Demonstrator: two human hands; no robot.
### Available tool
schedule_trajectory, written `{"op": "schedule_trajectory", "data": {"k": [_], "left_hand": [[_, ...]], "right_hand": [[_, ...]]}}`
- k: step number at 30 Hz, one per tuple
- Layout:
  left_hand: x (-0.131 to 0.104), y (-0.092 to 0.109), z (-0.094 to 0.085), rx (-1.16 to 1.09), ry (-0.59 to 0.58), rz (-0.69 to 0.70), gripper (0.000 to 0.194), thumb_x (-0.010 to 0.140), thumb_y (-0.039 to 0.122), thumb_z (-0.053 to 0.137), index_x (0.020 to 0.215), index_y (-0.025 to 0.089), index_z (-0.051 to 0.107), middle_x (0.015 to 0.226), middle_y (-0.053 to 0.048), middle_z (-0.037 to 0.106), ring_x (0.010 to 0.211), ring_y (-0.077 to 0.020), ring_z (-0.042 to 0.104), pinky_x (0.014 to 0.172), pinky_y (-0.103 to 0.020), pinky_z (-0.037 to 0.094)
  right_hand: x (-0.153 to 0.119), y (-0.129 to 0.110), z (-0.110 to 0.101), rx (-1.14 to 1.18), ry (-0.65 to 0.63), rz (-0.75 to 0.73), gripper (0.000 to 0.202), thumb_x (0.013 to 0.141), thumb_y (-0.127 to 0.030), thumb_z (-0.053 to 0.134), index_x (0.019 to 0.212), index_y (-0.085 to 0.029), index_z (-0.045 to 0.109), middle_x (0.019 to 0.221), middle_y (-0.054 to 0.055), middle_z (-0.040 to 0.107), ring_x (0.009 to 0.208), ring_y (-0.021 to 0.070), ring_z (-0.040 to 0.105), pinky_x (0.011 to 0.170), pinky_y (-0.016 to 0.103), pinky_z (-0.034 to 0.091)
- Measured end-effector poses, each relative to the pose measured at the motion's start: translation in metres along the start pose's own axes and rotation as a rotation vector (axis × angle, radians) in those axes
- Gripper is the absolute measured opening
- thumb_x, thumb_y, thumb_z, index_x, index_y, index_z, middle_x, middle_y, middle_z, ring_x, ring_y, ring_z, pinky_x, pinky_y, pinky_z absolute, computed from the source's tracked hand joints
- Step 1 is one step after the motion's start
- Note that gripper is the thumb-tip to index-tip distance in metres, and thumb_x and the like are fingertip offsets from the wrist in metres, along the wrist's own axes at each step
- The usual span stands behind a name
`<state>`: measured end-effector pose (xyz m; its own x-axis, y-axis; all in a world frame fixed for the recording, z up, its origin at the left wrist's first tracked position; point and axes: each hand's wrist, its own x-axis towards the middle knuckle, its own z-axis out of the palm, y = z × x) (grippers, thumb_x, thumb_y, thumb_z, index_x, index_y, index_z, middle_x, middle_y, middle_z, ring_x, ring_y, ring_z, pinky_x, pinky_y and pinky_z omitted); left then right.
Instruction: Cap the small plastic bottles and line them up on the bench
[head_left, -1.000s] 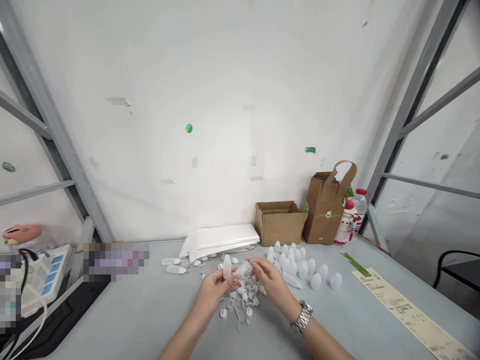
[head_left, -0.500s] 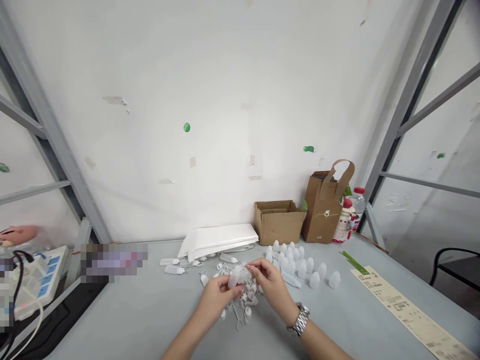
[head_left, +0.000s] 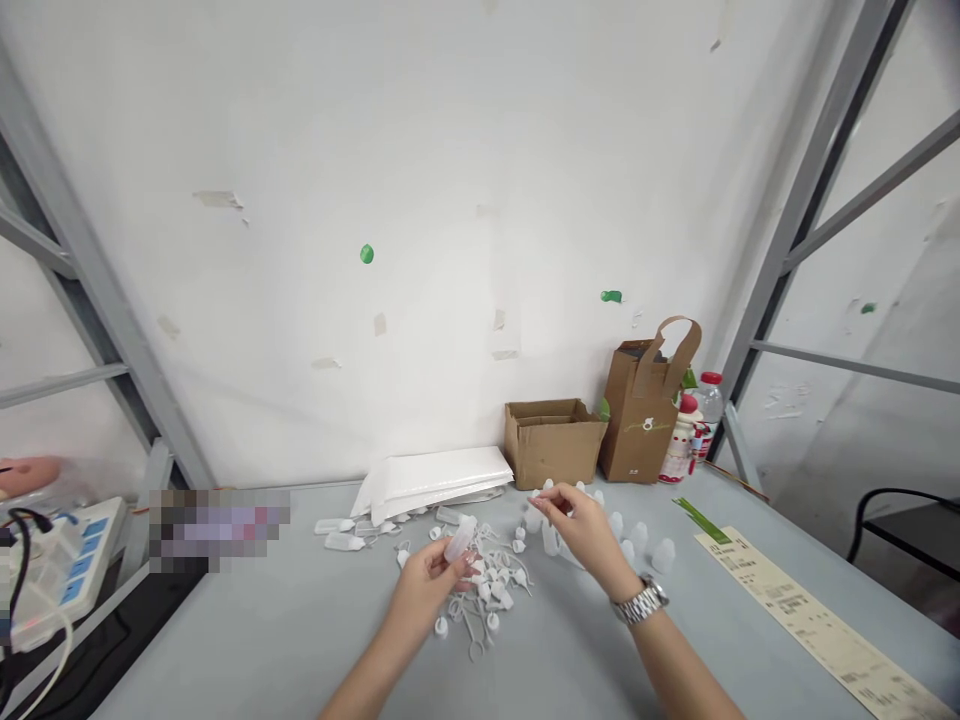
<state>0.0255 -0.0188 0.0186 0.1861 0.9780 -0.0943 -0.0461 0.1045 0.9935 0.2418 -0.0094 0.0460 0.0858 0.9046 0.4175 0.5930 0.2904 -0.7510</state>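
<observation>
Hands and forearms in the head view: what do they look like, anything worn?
The left hand and right hand are without gloves, and no sleeves show on the forearms. A silver metal watch with a linked band sits on the right wrist; the left has none.

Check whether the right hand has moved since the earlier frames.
Yes. The right hand has moved right and closer to the cardboard box: its fingertips, earlier left of the box's left edge, are now right of it.
</observation>
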Motion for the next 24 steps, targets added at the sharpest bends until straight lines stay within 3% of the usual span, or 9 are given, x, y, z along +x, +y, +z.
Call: {"op": "schedule_trajectory", "data": {"k": [5,12,19,24], "left_hand": [[-0.004,0.009,0.000,-0.005,-0.003,-0.053,0.064,0.048,0.059,0.067,0.089,0.012,0.064,0.073,-0.005,0.066,0.068,-0.0184,0.060,0.059,-0.030,0.051],[-0.005,0.010,0.001,0.036,-0.024,-0.048,0.064,0.048,0.062,0.065,0.088,0.012,0.064,0.068,-0.004,0.064,0.066,-0.0181,0.060,0.055,-0.028,0.048],[-0.005,0.012,0.002,0.078,-0.024,-0.049,0.063,0.050,0.062,0.062,0.088,0.013,0.063,0.069,-0.005,0.065,0.066,-0.0187,0.060,0.056,-0.028,0.046],[-0.004,0.006,0.001,0.203,-0.034,-0.004,0.060,0.058,0.061,0.055,0.092,0.012,0.061,0.070,-0.005,0.065,0.065,-0.0184,0.058,0.056,-0.027,0.044]], "right_hand": [[0.001,0.006,-0.008,-0.331,-0.139,-0.072,0.028,0.079,-0.036,0.054,0.056,-0.019,0.053,0.055,-0.002,0.060,0.054,0.0137,0.051,0.063,0.028,0.035],[-0.003,0.015,0.007,-0.656,-0.126,-0.190,0.020,0.083,-0.022,0.051,0.064,-0.017,0.056,0.067,0.003,0.065,0.066,0.0175,0.057,0.067,0.030,0.030],[-0.003,0.020,0.010,-0.697,-0.124,-0.239,0.017,0.083,-0.023,0.051,0.069,-0.017,0.059,0.068,0.004,0.066,0.066,0.0185,0.058,0.067,0.031,0.031],[-0.006,0.010,0.010,-0.556,0.010,-0.329,0.023,0.088,-0.029,0.042,0.085,-0.016,0.061,0.074,0.007,0.065,0.067,0.0183,0.056,0.069,0.033,0.033]]}}
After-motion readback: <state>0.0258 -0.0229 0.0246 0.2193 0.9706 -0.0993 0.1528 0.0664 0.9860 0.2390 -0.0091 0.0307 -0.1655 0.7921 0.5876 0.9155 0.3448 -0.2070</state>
